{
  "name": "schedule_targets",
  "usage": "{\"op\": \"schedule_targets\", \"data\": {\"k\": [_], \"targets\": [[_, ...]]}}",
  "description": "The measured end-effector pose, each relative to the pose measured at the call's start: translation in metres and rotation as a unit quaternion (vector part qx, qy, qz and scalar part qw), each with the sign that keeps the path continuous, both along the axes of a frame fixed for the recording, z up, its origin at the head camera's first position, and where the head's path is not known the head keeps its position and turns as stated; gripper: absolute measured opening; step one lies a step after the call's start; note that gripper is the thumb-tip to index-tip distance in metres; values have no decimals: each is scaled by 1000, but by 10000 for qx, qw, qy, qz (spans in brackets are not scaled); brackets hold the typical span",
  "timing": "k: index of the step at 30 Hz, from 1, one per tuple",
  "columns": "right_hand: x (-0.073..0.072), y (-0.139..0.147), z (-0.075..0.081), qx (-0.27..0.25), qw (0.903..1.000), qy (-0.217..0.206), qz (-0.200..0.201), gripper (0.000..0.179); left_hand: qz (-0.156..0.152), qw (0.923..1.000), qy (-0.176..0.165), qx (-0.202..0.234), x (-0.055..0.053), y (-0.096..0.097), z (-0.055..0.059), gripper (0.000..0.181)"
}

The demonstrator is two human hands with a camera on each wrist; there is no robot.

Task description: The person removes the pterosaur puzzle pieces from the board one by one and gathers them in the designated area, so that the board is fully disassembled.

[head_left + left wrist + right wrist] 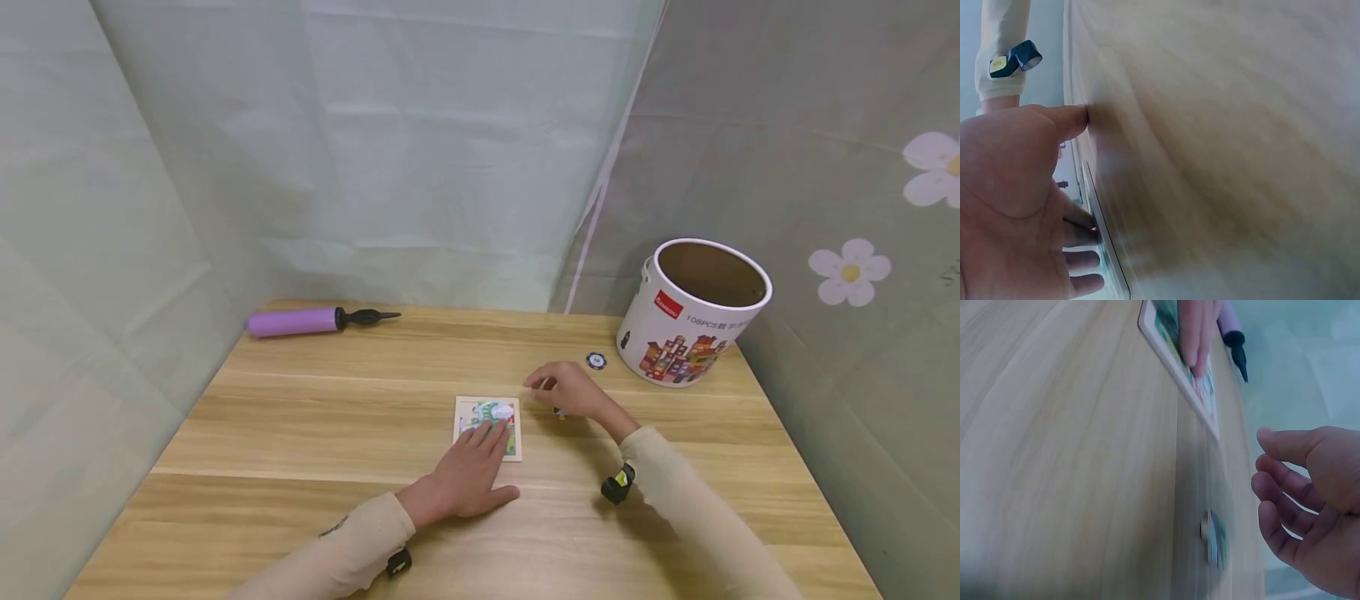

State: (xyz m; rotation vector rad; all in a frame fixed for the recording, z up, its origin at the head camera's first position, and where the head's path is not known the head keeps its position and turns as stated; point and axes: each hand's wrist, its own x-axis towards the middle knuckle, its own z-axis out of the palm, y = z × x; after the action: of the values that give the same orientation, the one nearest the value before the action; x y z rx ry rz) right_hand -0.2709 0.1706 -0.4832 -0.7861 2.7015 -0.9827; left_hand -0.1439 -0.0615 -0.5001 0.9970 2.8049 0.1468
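Observation:
A small square picture puzzle board (487, 402) with a pale frame lies mid-table. My left hand (468, 475) rests on its lower part with straight fingers, covering some of the picture; the thumb points out to the right over the wood. To the right of the board, my right hand (566, 389) hovers above the table, its fingers loosely bent. In the right wrist view, nothing sits between the thumb and fingers of that hand (1310, 494). Below it, a few small puzzle pieces (1215, 540) lie close together on the wood, mostly hidden by the hand in the head view.
A round chip (596, 361) lies behind the right hand. At the back right stands a white bucket (637, 333) with printed building blocks, its top uncovered. A purple hand pump (296, 322) with a black nozzle lies at the back left. Cloth curtains (465, 150) surround the table.

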Motion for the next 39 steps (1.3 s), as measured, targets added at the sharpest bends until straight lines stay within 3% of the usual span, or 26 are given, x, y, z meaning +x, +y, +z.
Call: {"op": "schedule_targets", "data": {"k": [8, 17, 31, 39], "targets": [[-2, -30, -4, -114, 9976, 331, 598, 17, 23, 9999, -163, -19, 2, 1, 1, 84], [-3, -58, -10, 13, 9929, 657, 987, 15, -79, 9999, -143, 44, 1, -1, -1, 83], [-4, -69, -21, 329, 9940, 546, 891, 14, -51, 9998, -140, -150, 2, -1, 0, 83], [-5, -70, -26, 357, 9940, 573, 860, 13, -88, 9998, -145, -53, 1, -1, -1, 83]]}}
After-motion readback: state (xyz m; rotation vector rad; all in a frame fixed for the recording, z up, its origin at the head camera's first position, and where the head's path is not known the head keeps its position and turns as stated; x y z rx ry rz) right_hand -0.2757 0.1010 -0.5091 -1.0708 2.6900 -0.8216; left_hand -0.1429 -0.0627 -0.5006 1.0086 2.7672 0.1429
